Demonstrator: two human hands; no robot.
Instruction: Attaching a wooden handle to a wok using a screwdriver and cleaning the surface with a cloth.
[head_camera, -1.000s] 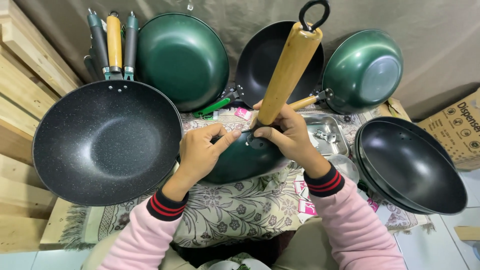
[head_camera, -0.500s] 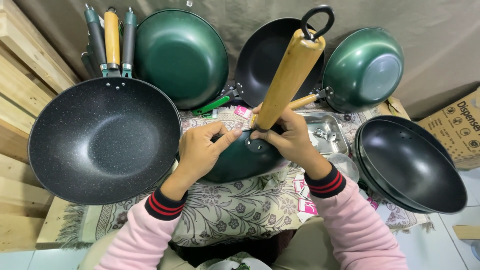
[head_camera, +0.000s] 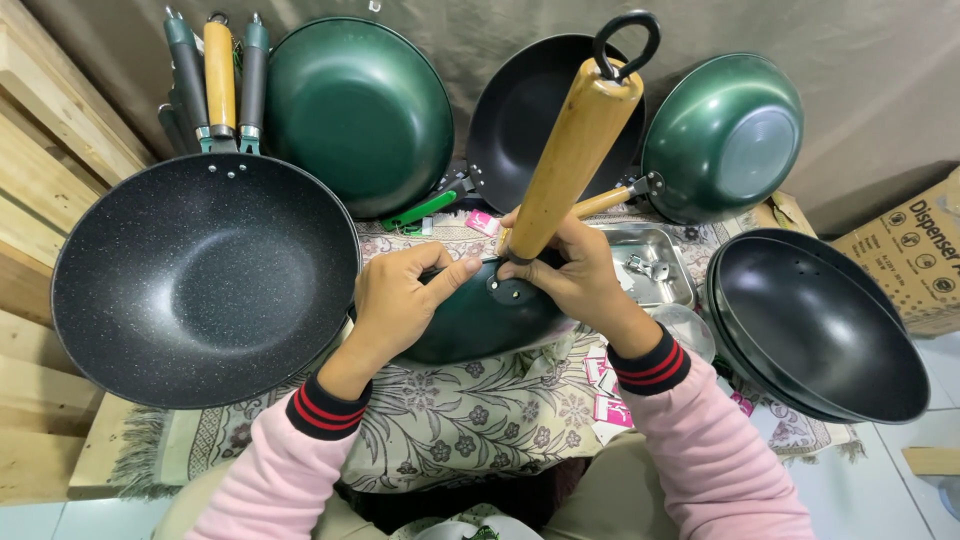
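My right hand (head_camera: 575, 275) gripped the base of the wooden handle (head_camera: 575, 140) standing up from the green wok (head_camera: 480, 320) on the patterned cloth (head_camera: 480, 420), while my left hand (head_camera: 405, 300) pinched at the bracket.

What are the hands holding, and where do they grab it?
The right hand grips a green pan at the foot of its wooden handle. The left hand presses thumb and fingers against the pan's rim beside that joint.
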